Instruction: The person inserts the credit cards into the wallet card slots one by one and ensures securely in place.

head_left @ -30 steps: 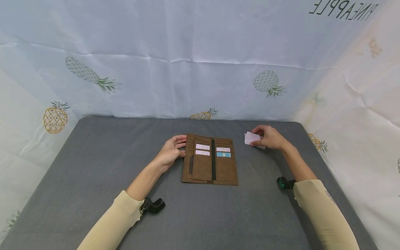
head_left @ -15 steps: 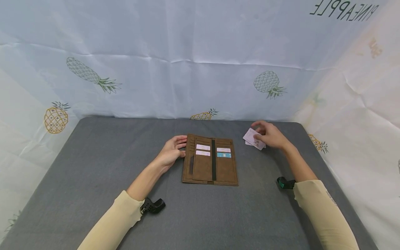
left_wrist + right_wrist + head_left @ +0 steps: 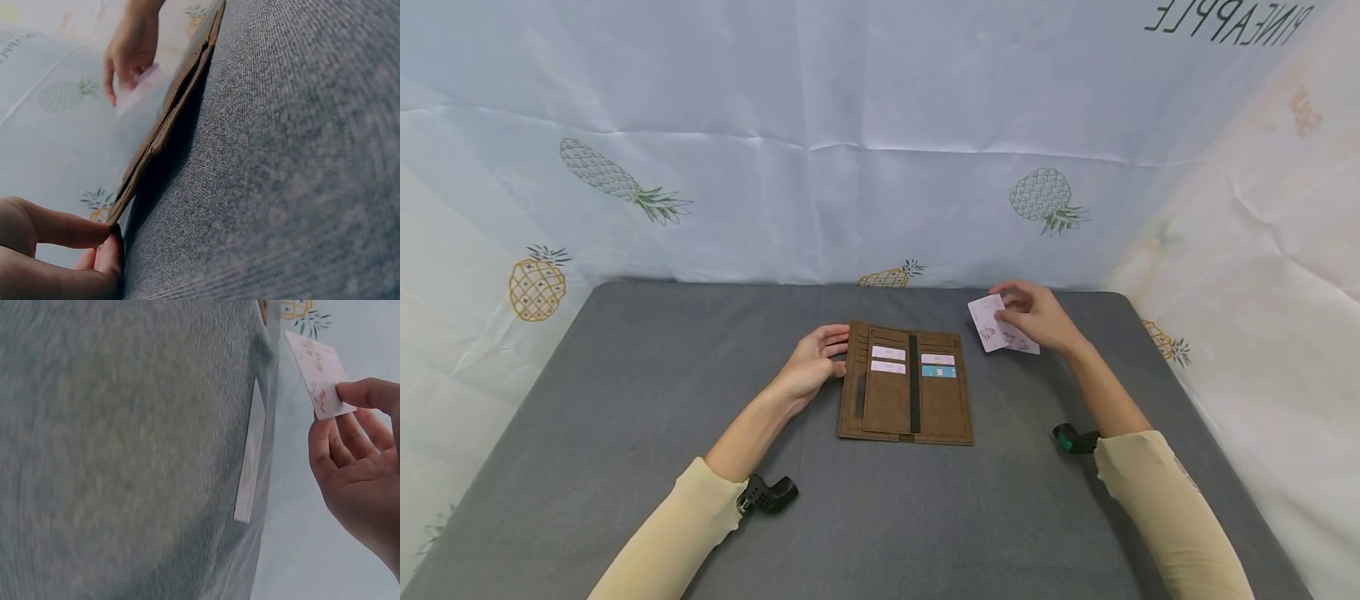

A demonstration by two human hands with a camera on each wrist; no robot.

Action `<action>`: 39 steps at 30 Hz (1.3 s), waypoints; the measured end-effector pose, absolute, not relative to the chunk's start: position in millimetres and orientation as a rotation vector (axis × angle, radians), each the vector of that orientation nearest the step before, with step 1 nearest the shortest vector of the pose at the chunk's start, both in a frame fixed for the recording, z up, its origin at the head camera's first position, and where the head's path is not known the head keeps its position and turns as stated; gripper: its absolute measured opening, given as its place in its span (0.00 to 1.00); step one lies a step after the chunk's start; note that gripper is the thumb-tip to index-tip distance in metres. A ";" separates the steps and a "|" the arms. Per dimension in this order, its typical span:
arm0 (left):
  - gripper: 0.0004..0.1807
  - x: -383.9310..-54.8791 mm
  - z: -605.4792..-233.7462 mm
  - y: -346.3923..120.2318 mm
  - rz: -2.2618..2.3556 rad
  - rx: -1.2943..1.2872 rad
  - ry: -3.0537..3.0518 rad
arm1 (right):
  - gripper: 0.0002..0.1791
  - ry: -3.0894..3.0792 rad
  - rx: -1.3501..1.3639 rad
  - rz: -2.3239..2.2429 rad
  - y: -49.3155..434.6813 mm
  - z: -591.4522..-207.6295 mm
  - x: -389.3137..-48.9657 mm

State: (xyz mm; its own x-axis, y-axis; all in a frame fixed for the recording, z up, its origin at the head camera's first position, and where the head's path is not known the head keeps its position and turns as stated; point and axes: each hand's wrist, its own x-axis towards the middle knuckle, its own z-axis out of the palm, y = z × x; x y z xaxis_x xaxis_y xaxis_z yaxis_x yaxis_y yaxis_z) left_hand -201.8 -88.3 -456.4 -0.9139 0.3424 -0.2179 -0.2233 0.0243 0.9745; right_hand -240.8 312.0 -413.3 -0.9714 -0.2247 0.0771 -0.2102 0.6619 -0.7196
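Observation:
An open brown wallet (image 3: 887, 408) lies on the grey table, its two halves spread apart. Several cards (image 3: 888, 367) show in its slots, most pale pink and one blue (image 3: 938, 372). My left hand (image 3: 805, 364) pinches the wallet's left edge between thumb and fingers, as the left wrist view shows. To the right of the wallet, my right hand (image 3: 1037, 318) holds a pale pink card (image 3: 320, 375) between thumb and fingers, raised off the table. Beneath it, another pale card (image 3: 251, 456) lies flat on the cloth.
Grey cloth covers the table (image 3: 880, 517). A white curtain (image 3: 820, 208) printed with pineapples hangs along the back and sides. Each wrist carries a small black device, the left one (image 3: 767, 494) close to the table surface.
My right hand has lifted one card off the small stack and moved it slightly left and up, uncovering the card below. The left hand and wallet have stayed put.

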 end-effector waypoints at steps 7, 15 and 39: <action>0.45 -202.2 -456.4 -87.7 1.946 0.133 1.914 | 0.22 2.802 -0.316 -1.322 300.5 -412.6 -242.5; 0.45 -202.5 -455.4 -88.6 1.944 0.138 1.910 | 0.21 2.728 -0.280 -1.389 288.8 -409.4 -246.0; 0.45 -201.5 -455.1 -88.9 1.940 0.118 1.927 | 0.19 2.629 -0.420 -1.436 257.4 -423.2 -257.8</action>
State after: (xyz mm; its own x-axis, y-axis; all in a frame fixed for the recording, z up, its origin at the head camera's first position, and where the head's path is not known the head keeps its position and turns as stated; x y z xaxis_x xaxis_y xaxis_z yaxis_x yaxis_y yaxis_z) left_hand -201.5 -88.9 -455.1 -0.9156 0.3375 -0.2185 -0.2209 0.0319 0.9748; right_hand -257.8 257.4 -423.2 -0.9547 -0.2959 0.0299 -0.1850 0.5123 -0.8387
